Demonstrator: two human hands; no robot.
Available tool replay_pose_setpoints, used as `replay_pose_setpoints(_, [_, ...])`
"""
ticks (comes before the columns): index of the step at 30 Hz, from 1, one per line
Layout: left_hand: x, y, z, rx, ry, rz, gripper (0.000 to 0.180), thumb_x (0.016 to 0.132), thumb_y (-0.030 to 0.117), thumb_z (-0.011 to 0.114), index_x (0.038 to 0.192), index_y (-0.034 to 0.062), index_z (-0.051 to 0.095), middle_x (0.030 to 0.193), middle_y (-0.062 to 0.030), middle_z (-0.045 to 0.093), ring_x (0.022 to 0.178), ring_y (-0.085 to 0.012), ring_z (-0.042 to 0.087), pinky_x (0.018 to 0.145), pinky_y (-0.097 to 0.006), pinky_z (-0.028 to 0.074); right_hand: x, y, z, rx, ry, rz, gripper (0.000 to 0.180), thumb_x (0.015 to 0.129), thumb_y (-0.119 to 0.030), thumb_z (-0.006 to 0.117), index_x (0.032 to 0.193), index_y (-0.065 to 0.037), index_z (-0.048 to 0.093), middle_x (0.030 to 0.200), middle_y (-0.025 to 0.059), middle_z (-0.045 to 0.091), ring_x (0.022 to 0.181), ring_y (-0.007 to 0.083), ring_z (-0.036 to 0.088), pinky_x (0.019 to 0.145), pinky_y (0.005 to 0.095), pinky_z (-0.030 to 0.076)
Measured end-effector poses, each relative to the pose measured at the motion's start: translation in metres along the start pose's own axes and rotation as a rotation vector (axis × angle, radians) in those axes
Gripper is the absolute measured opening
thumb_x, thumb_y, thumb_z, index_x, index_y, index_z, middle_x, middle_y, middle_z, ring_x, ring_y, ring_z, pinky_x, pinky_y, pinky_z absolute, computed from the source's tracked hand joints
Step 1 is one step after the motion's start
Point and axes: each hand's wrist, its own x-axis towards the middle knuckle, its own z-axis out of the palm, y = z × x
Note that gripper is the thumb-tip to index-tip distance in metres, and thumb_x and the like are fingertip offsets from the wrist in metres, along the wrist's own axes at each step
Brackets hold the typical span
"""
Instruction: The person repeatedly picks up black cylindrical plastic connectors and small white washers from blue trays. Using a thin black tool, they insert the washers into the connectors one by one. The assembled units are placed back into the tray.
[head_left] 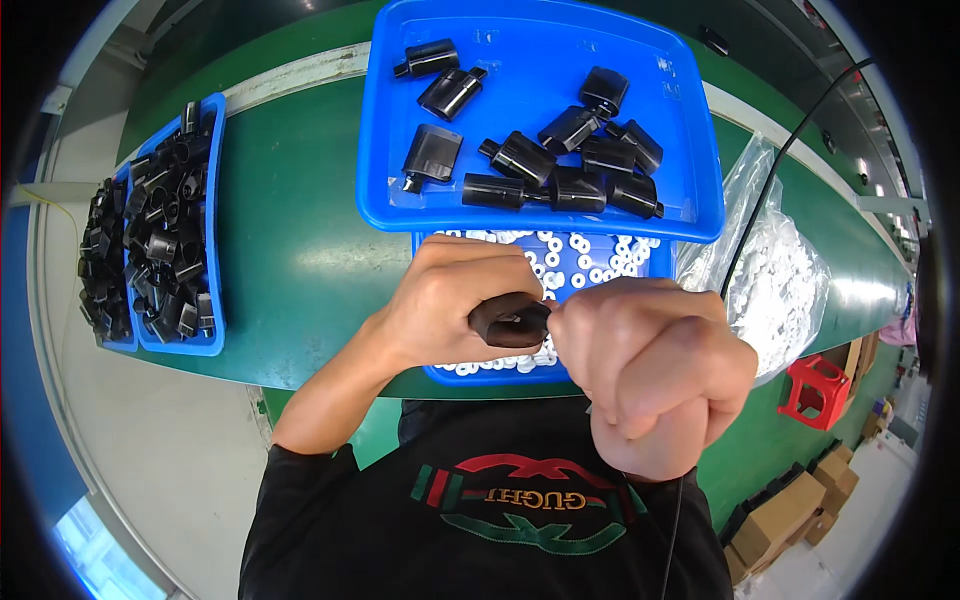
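Note:
My left hand [455, 300] is wrapped round a black plastic housing [510, 322], its hollow oval opening turned toward me. My right hand [650, 365] is a fist pressed up against the housing's right end; whatever sits inside its fingers is hidden. Both hands are above a blue tray [465, 376] of small white rings [600, 272]. Beyond it a larger blue tray [375, 150] holds several more black housings [433, 155], lying loosely in different directions.
Blue bins [216, 300] heaped with black housings [165, 215] stand at the left of the green table [290, 210]. A clear bag [785, 280] of white parts lies at right, a black cable [765, 190] crossing it. A red stool [815, 392] and cardboard boxes [785, 515] are on the floor.

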Motion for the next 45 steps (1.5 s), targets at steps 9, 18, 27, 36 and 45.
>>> replay_pose_setpoints(9, [0.001, 0.003, -0.002, -0.015, -0.006, 0.000, 0.025, 0.060, 0.007, 0.083, 0.074, 0.0047, 0.062, 0.064, -0.0075, 0.057, 0.054, -0.0273, 0.056, 0.049, -0.035, 0.042, -0.002, 0.006, 0.005, -0.004, 0.039, 0.016, 0.013, 0.056, 0.008, 0.048, 0.061, -0.004, 0.049, 0.057, 0.0051, 0.042, 0.044, 0.0171, 0.037, 0.040, 0.0292, 0.026])
replay_pose_setpoints(18, [-0.001, 0.008, -0.003, 0.036, -0.033, 0.025, 0.028, 0.058, 0.009, 0.082, 0.071, 0.0044, 0.058, 0.063, -0.0086, 0.053, 0.054, -0.0297, 0.054, 0.049, -0.036, 0.042, -0.007, 0.014, 0.008, 0.008, -0.062, -0.057, 0.012, 0.061, 0.005, 0.053, 0.060, -0.005, 0.048, 0.057, 0.0048, 0.043, 0.046, 0.0166, 0.036, 0.041, 0.0295, 0.027])
replay_pose_setpoints(27, [-0.005, 0.002, -0.018, 0.103, 0.011, -0.177, 0.023, 0.064, 0.000, 0.083, 0.076, 0.0031, 0.064, 0.067, -0.0075, 0.061, 0.054, -0.0191, 0.058, 0.050, -0.028, 0.043, 0.005, -0.016, -0.001, 0.263, 0.132, -0.182, 0.018, 0.072, 0.005, 0.054, 0.061, -0.006, 0.046, 0.054, 0.0032, 0.046, 0.045, 0.0141, 0.041, 0.042, 0.0273, 0.029])
replay_pose_setpoints(36, [0.022, 0.015, -0.036, 0.256, 0.209, -0.172, 0.016, 0.065, -0.007, 0.076, 0.075, 0.0005, 0.066, 0.067, -0.0061, 0.063, 0.057, -0.0128, 0.056, 0.053, -0.025, 0.041, -0.054, 0.022, -0.049, -1.359, -0.245, 0.058, 0.012, 0.065, -0.007, 0.065, 0.070, -0.008, 0.055, 0.067, 0.0044, 0.047, 0.054, 0.0181, 0.056, 0.047, 0.0332, 0.046])
replay_pose_setpoints(45, [0.170, -0.050, -0.090, 0.821, 0.128, -0.369, 0.044, 0.092, 0.040, 0.061, 0.113, 0.0022, 0.057, 0.097, -0.0214, 0.067, 0.092, -0.0387, 0.066, 0.082, -0.045, 0.051, -0.075, 0.043, -0.051, -1.436, -0.159, -0.077, 0.024, 0.070, -0.014, 0.069, 0.093, -0.006, 0.067, 0.074, 0.0017, 0.053, 0.062, 0.0167, 0.057, 0.052, 0.0305, 0.047])
